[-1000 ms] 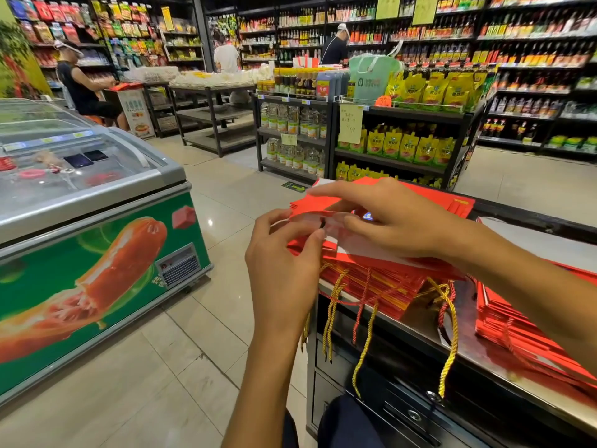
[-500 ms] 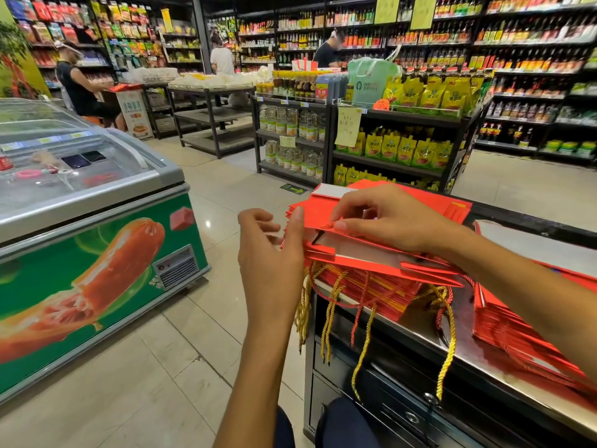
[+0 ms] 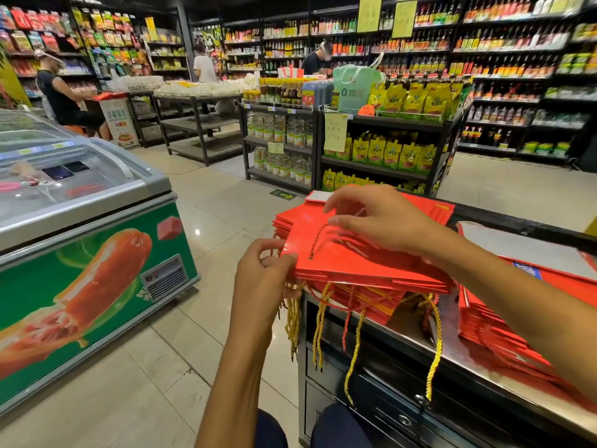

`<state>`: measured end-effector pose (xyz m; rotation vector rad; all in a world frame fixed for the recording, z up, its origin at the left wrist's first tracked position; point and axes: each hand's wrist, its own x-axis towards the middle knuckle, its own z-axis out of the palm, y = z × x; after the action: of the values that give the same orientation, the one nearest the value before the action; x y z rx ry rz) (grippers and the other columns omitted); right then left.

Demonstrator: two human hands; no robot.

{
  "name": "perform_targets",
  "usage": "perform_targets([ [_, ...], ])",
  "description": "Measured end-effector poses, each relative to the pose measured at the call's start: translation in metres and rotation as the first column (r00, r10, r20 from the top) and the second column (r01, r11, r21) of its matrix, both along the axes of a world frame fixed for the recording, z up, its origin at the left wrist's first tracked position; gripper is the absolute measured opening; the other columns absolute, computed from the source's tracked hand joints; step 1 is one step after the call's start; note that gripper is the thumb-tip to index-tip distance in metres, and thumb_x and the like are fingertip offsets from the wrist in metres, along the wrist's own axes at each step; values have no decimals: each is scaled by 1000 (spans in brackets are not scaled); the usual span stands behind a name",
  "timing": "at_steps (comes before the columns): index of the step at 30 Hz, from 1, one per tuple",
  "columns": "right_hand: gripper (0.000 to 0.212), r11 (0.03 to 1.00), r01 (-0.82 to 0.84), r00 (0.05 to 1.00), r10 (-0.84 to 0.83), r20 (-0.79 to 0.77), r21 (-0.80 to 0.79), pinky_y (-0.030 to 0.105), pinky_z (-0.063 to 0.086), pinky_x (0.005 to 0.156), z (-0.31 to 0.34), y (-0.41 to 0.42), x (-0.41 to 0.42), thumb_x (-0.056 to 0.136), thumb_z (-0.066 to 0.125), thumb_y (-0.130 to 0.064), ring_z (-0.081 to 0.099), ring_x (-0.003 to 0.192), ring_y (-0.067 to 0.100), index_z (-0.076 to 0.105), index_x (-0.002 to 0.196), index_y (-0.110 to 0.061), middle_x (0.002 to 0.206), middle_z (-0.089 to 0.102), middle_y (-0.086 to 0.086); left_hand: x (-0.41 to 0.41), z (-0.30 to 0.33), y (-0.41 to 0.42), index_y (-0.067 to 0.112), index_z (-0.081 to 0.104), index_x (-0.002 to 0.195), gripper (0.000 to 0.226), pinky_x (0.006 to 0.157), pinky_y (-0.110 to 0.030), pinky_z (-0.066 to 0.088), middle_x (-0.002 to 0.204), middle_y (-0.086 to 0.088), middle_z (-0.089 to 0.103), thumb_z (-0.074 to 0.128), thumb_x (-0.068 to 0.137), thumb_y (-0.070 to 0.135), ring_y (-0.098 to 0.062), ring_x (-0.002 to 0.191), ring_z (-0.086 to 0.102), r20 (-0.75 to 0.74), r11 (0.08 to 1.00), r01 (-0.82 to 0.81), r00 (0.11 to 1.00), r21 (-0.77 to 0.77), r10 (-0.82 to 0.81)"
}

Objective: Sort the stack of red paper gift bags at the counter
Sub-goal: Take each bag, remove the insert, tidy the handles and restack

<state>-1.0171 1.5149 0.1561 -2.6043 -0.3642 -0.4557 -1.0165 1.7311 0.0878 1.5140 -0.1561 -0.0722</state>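
Currently, the top gift bag (image 3: 349,257) lies flat on the stack (image 3: 371,299) at the counter (image 3: 484,360) edge. Left hand (image 3: 261,279) pinches its near corner; right hand (image 3: 378,218) fingers curl loosely above, touching its cord. Handling: light, glossy paper (likely slippery, creases easily); grip by edges.

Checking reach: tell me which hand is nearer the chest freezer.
Left. The left hand pinches the top red gift bag's corner on the side facing the chest freezer; the right hand hovers farther over the bag.
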Motion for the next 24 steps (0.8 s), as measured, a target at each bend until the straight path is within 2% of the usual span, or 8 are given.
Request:
perform_targets([
  [4,12,959,281,959,-282,15,41,35,51,80,11,-37,-14,95,67,-35,66,92,14,75,102,-30,94,72,-8,5,8,2,20,58,115,27,58,-33,61,83,-1,76,59,100,42,-17,69,73,-38,998,27,999,-59,-29],
  [9,46,723,667,720,-688,-93,-183,38,56,72,-4,-80,-30,95,56,-56,64,77,29,74,84,-15,79,71,7,39,35,2,16,62,113,40,49,-25,51,92,-8,72,51,102,53,-14,68,70,-7,978,25,1000,209,-25],
  [11,57,702,693,679,-712,-178,-165,38,57,68,-13,-83,-34,93,54,-62,65,68,29,72,76,-10,73,70,12,49,45,-5,11,62,111,39,42,-23,48,88,-9,70,55,102,49,-15,57,68,-39,954,78,997,288,-70],
  [13,58,708,691,668,-702,-247,-142,31,47,58,-18,-77,-37,94,56,-61,64,69,28,69,76,-7,74,68,13,53,49,-11,9,61,109,36,37,-22,46,89,-11,71,63,99,44,-14,47,67,-52,924,107,994,366,-94],
  [15,54,713,694,672,-690,-268,-96,33,38,54,-24,-71,-38,93,60,-59,62,74,29,68,80,-8,78,65,11,52,49,-16,11,58,109,34,38,-22,46,97,-14,73,70,95,40,-18,52,70,-41,894,110,994,435,-102],
  [18,53,694,720,666,-701,-254,-25,35,40,61,-30,-68,-41,91,62,-61,63,82,29,68,84,-9,83,65,10,42,45,-19,16,53,123,41,39,-25,48,112,-13,68,76,92,30,-25,66,73,-4,905,105,993,412,-114],
  [21,50,673,739,660,-716,-226,26,38,50,73,-31,-75,-47,89,62,-62,63,88,31,70,86,-13,85,68,10,31,43,-23,20,58,134,48,59,-41,62,122,-8,66,76,91,31,-29,83,75,134,903,66,982,424,-135],
  [24,51,654,752,656,-733,-179,77,40,54,81,-16,-85,-68,90,61,-62,65,93,32,74,91,-13,85,71,12,19,53,-39,21,68,131,39,87,-49,61,120,-8,70,71,94,34,-26,95,73,235,898,70,954,434,-188],
])
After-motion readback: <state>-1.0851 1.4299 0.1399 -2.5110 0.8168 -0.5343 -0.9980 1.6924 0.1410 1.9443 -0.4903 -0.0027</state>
